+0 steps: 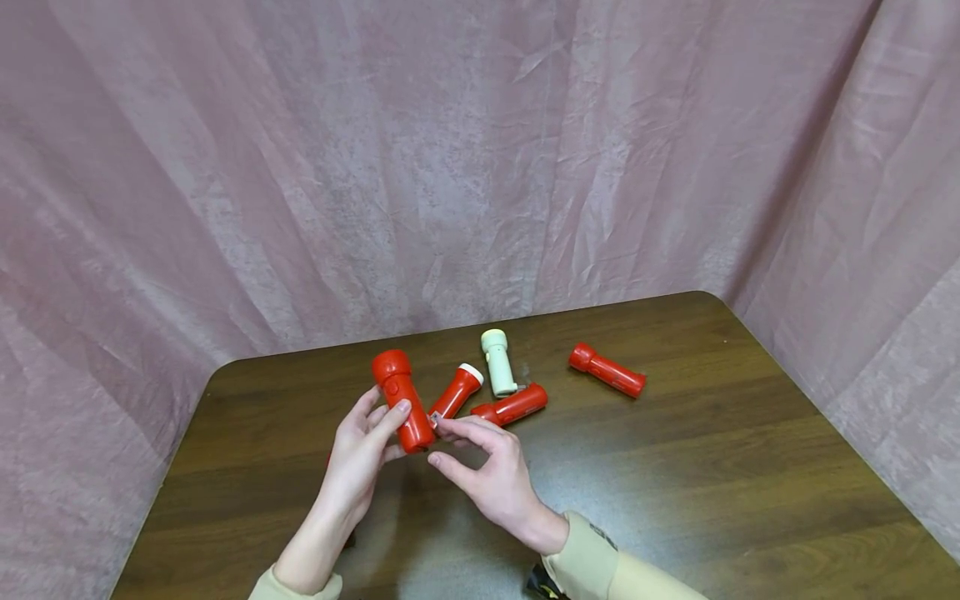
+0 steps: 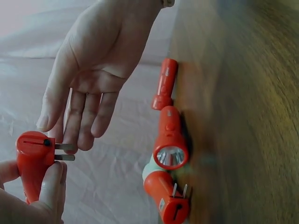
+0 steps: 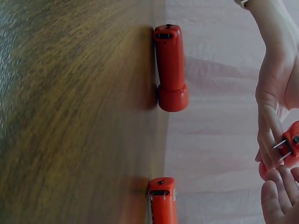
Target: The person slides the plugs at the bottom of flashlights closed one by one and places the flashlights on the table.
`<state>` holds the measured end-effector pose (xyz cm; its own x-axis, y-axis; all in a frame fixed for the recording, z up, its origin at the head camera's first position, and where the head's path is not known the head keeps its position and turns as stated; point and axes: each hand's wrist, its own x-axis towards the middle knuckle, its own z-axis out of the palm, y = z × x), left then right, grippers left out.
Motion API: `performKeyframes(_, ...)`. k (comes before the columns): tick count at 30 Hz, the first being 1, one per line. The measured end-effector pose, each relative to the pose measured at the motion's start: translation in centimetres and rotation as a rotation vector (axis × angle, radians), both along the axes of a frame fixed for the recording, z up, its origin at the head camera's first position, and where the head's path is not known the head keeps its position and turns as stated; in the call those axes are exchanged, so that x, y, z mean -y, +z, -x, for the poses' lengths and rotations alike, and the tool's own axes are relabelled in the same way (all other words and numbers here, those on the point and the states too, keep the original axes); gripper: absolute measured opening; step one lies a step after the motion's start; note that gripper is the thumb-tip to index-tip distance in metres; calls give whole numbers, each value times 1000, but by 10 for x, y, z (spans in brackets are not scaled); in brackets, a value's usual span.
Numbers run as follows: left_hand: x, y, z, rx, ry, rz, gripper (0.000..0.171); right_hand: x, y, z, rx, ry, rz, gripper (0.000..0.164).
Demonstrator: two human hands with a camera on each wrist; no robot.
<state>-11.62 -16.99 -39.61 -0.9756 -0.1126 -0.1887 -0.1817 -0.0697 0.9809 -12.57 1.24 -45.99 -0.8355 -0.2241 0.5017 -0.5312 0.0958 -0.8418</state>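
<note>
My left hand [image 1: 356, 458] grips a red flashlight [image 1: 405, 408], its head pointing up and away and its thumb along the body. Two metal plug prongs [image 2: 64, 157] stick out from the base of this flashlight, beside a small black slider. At that end my right hand [image 1: 498, 483] hovers with thumb and fingers spread apart, its fingertips right by the prongs. Behind the hands lie a red flashlight with a white rim [image 1: 461, 388], its own prongs out, and another red flashlight [image 1: 521, 403], partly covered by the right hand.
A mint-green flashlight [image 1: 498, 367] lies farther back on the brown wooden table [image 1: 712, 467]. Off to the right lies one more red flashlight [image 1: 607, 372]. A dark object [image 1: 542, 583] shows beside the right sleeve. Pink curtains [image 1: 450, 167] hang behind the table and along its sides.
</note>
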Motion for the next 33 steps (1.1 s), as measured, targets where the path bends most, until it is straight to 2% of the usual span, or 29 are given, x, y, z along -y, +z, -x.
performKeyframes(7, -6, 2, -4, -14, -7, -24, 66, -1, 3, -4, -116, -50, -29, 39)
performKeyframes(14, -9, 4, -8, -21, -21, -53, 63, -1, 6, -6, -295, -122, -48, 36)
performKeyframes(23, -11, 5, -11, -28, -52, -72, 58, -4, 7, -3, -492, -152, -71, 35)
performKeyframes(27, -10, 4, -12, -22, -65, -61, 57, -6, 7, -3, -568, -162, -109, 35)
performKeyframes(33, -12, 4, -13, 11, -48, -8, 58, -9, 6, -3, -619, -163, -152, 33)
